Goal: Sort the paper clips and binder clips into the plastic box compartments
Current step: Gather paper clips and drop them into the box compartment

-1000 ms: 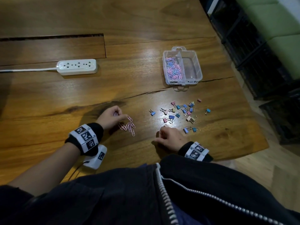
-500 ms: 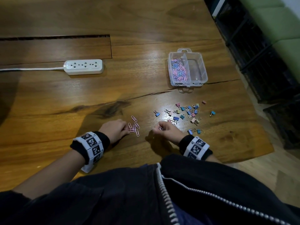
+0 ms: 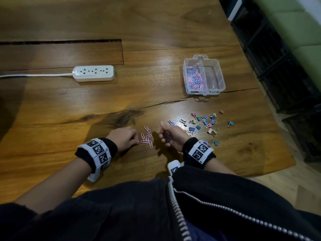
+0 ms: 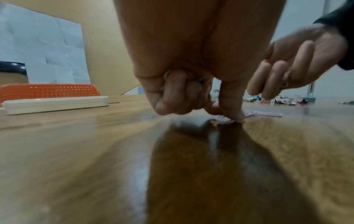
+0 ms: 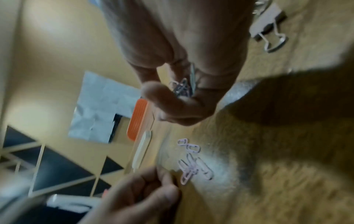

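Several pink paper clips [image 3: 147,138] lie on the wooden table between my hands. My left hand [image 3: 134,139] rests just left of them, fingers curled; in the left wrist view its fingertips [image 4: 236,116] pinch a pink clip against the table, and a bluish clip [image 4: 202,79] shows inside the curled fingers. My right hand [image 3: 165,134] is raised just right of the pile and grips a bunch of paper clips [image 5: 182,87] in its palm. Scattered binder clips [image 3: 203,122] lie further right. The clear plastic box [image 3: 222,84] holds paper clips [image 3: 193,78] in its left compartment; nothing shows in the right one.
A white power strip [image 3: 93,73] with its cord lies at the back left. A crack [image 3: 156,104] runs across the table in front of the box. The table's right edge [image 3: 278,119] drops off beside black shelving. A long slot [image 3: 60,41] crosses the far tabletop.
My right hand moved left from near the binder clips to the pink clip pile and lifted, palm turned. My left hand drew back to the pile's left side, pulling the clips closer.
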Action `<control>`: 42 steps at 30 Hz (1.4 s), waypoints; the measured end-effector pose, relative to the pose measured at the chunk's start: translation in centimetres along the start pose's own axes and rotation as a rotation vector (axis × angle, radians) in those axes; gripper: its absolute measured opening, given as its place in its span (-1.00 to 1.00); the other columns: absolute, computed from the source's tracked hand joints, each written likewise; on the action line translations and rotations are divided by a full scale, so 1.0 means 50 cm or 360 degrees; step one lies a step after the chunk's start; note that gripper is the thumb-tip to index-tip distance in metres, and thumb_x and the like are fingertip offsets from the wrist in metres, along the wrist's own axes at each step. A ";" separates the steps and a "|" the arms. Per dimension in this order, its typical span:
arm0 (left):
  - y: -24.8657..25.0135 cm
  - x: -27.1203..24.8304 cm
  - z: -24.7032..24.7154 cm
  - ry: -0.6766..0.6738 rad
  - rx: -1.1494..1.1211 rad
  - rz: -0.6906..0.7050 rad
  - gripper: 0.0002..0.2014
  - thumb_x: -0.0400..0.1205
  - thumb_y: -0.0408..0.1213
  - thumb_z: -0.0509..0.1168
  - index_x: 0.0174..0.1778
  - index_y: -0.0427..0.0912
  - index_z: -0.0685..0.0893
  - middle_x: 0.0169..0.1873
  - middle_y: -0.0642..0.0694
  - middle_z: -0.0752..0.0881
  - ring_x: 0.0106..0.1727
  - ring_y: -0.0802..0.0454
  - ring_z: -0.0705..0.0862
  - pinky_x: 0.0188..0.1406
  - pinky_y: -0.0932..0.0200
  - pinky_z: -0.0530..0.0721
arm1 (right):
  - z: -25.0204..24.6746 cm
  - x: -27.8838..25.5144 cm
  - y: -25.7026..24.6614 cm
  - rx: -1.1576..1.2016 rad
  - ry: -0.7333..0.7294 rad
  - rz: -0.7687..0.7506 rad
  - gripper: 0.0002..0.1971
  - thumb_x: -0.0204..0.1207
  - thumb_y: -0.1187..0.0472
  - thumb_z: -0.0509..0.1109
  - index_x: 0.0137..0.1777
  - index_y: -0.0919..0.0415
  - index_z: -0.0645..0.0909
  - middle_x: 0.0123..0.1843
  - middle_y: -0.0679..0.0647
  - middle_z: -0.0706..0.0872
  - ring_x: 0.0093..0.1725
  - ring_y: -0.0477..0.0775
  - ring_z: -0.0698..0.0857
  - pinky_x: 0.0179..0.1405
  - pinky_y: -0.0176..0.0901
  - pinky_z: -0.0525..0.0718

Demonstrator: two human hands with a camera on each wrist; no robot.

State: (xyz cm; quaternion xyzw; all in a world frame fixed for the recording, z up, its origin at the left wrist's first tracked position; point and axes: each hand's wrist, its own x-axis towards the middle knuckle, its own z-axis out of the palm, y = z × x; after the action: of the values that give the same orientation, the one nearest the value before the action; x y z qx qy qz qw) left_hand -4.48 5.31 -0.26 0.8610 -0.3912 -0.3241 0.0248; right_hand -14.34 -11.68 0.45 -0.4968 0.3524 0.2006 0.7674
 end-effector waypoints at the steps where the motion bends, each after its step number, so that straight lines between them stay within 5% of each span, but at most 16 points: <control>1: 0.003 0.001 0.000 -0.0006 -0.0154 0.0001 -0.84 0.66 -0.12 0.17 -0.21 -0.05 0.47 -0.21 0.03 0.47 -0.13 0.04 0.50 -0.30 0.29 0.41 | 0.007 0.000 0.001 -0.0187 0.0054 -0.0008 -0.68 0.61 0.00 0.15 -0.32 0.14 0.39 -0.40 -0.02 0.44 -0.48 -0.10 0.40 -0.65 -0.40 0.36; 3: 0.004 0.006 0.001 0.0019 -0.0832 -0.0128 -0.75 0.69 -0.28 0.11 -0.34 -0.08 0.38 -0.37 -0.02 0.43 -0.31 0.03 0.48 -0.44 0.29 0.36 | 0.017 0.002 0.007 -0.0549 0.0160 -0.0085 -0.69 0.54 -0.01 0.27 -0.38 0.10 0.38 -0.40 -0.03 0.47 -0.42 -0.06 0.45 -0.50 -0.34 0.49; 6: 0.004 0.009 -0.006 0.0054 -0.2330 -0.0329 -0.74 0.60 -0.49 -0.03 -0.39 -0.15 0.31 -0.51 -0.10 0.37 -0.70 0.18 0.35 -0.76 0.44 0.22 | 0.028 0.012 0.023 -0.1054 0.0298 -0.0276 -0.77 0.42 0.08 0.43 -0.30 0.12 0.45 -0.26 0.10 0.66 -0.21 0.10 0.64 -0.04 -0.03 0.65; 8: 0.000 0.009 -0.013 0.0061 -0.2782 -0.0356 -0.78 0.57 -0.49 -0.07 -0.33 -0.17 0.36 -0.51 -0.08 0.42 -0.72 0.19 0.35 -0.83 0.46 0.22 | 0.036 0.019 0.034 -0.1480 0.0388 -0.0349 -0.75 0.35 0.04 0.49 -0.11 0.11 0.51 -0.05 0.10 0.70 -0.07 0.09 0.66 0.01 -0.05 0.65; 10: 0.000 0.013 -0.015 0.0081 -0.2780 -0.0366 -0.79 0.59 -0.45 -0.03 -0.31 -0.18 0.41 -0.48 -0.08 0.46 -0.70 0.18 0.39 -0.83 0.43 0.25 | 0.042 0.022 0.038 -0.1701 0.0428 -0.0417 -0.64 0.32 0.02 0.51 0.04 0.10 0.52 0.04 0.04 0.67 -0.04 0.00 0.60 -0.04 -0.13 0.58; 13: 0.015 0.015 -0.014 0.0129 -0.2082 -0.0299 -0.75 0.61 -0.38 0.20 -0.40 -0.16 0.44 -0.52 -0.04 0.45 -0.68 0.22 0.41 -0.76 0.39 0.31 | 0.051 0.021 0.036 -0.1790 0.0412 -0.0510 -0.69 0.39 0.11 0.46 0.10 0.16 0.54 0.07 0.07 0.68 -0.09 -0.05 0.54 -0.14 -0.22 0.46; 16: 0.022 0.014 -0.002 0.0197 -0.1190 -0.0116 -0.73 0.48 -0.30 0.44 -0.42 -0.08 0.46 -0.42 0.06 0.53 -0.36 0.18 0.51 -0.29 0.32 0.50 | 0.051 0.023 0.032 -0.1819 0.0412 -0.0488 -0.83 0.48 0.19 0.38 0.05 0.18 0.58 0.05 0.11 0.69 -0.11 -0.02 0.54 -0.18 -0.23 0.42; 18: 0.023 0.010 0.004 0.0238 -0.0748 -0.0080 -0.79 0.42 -0.17 0.49 -0.29 -0.04 0.54 -0.26 0.10 0.55 -0.12 0.14 0.52 -0.06 0.24 0.50 | 0.046 0.027 0.032 -0.1902 0.0416 -0.0444 -0.86 0.49 0.18 0.36 0.01 0.15 0.58 0.02 0.10 0.67 -0.07 0.03 0.58 -0.15 -0.18 0.47; 21: 0.027 0.016 0.011 0.0239 -0.0146 -0.0047 -0.68 0.43 0.03 0.43 0.02 -0.02 0.62 -0.10 0.08 0.49 0.03 0.05 0.57 -0.08 0.18 0.51 | 0.034 0.029 0.032 -0.1971 0.0401 -0.0363 -0.88 0.49 0.15 0.36 -0.02 0.12 0.56 -0.06 0.06 0.64 -0.07 0.05 0.59 -0.12 -0.15 0.48; 23: 0.028 0.019 0.011 0.0218 0.0001 -0.0032 -0.69 0.47 0.06 0.38 0.02 -0.03 0.62 -0.06 0.03 0.53 0.04 0.02 0.58 -0.07 0.15 0.55 | 0.022 0.028 0.031 -0.1870 0.0366 -0.0346 -0.91 0.46 0.14 0.39 -0.13 0.10 0.53 -0.14 0.01 0.62 -0.11 0.02 0.59 -0.13 -0.16 0.52; 28: 0.018 0.019 0.021 0.0023 0.0007 0.0102 -0.83 0.60 0.00 0.24 -0.20 -0.01 0.52 -0.13 0.03 0.53 -0.10 0.07 0.52 -0.18 0.21 0.46 | -0.010 0.011 0.017 -0.1251 0.0190 -0.0253 -0.78 0.50 0.19 0.34 -0.35 0.09 0.43 -0.29 -0.02 0.57 -0.27 -0.09 0.56 -0.25 -0.31 0.53; 30: 0.017 0.019 0.020 -0.0017 -0.0179 0.0150 -0.81 0.60 -0.12 0.25 -0.31 -0.02 0.46 -0.22 0.02 0.53 -0.17 0.09 0.52 -0.20 0.24 0.46 | -0.022 -0.002 0.010 -0.0802 0.0104 -0.0178 -0.78 0.54 0.24 0.29 -0.36 0.14 0.44 -0.33 -0.01 0.57 -0.39 -0.13 0.54 -0.45 -0.43 0.51; 35: 0.023 0.007 -0.001 -0.0102 -0.2114 0.0014 -0.79 0.28 -0.50 0.19 -0.58 -0.16 0.35 -0.50 -0.12 0.48 -0.71 0.20 0.38 -0.75 0.43 0.30 | -0.034 -0.009 0.005 0.0140 0.0008 -0.0101 -0.72 0.53 0.41 0.17 -0.40 0.18 0.34 -0.44 0.02 0.54 -0.54 -0.14 0.45 -0.70 -0.45 0.38; 37: 0.024 0.005 -0.011 -0.0075 -0.2531 -0.0094 -0.83 0.16 -0.54 0.08 -0.53 -0.19 0.26 -0.52 -0.14 0.50 -0.75 0.17 0.34 -0.81 0.52 0.21 | -0.031 -0.006 0.008 0.0400 -0.0065 -0.0062 -0.74 0.50 0.43 0.12 -0.39 0.17 0.30 -0.56 -0.01 0.50 -0.63 -0.15 0.37 -0.74 -0.44 0.31; 40: 0.021 0.005 -0.021 -0.0096 -0.2606 -0.0123 -0.85 0.25 -0.53 0.13 -0.43 -0.21 0.33 -0.55 -0.11 0.50 -0.73 0.17 0.38 -0.81 0.47 0.25 | -0.023 -0.003 0.007 0.0384 -0.0067 -0.0004 -0.77 0.54 0.33 0.16 -0.36 0.15 0.35 -0.61 -0.07 0.44 -0.66 -0.16 0.35 -0.74 -0.43 0.30; 42: 0.020 0.006 -0.016 -0.0029 -0.1989 -0.0157 -0.81 0.47 -0.48 0.28 -0.39 -0.18 0.44 -0.49 -0.08 0.49 -0.61 0.16 0.45 -0.66 0.37 0.40 | -0.013 -0.003 0.007 -0.0006 0.0013 -0.0030 -0.76 0.58 0.21 0.20 -0.34 0.15 0.41 -0.55 -0.08 0.43 -0.61 -0.15 0.36 -0.70 -0.43 0.32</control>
State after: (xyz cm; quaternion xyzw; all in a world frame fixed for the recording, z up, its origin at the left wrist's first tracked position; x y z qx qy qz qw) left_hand -4.51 4.21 0.52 0.6981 -0.0878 -0.4998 0.5052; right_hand -14.89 -12.13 0.19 -0.5022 0.3504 0.1919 0.7669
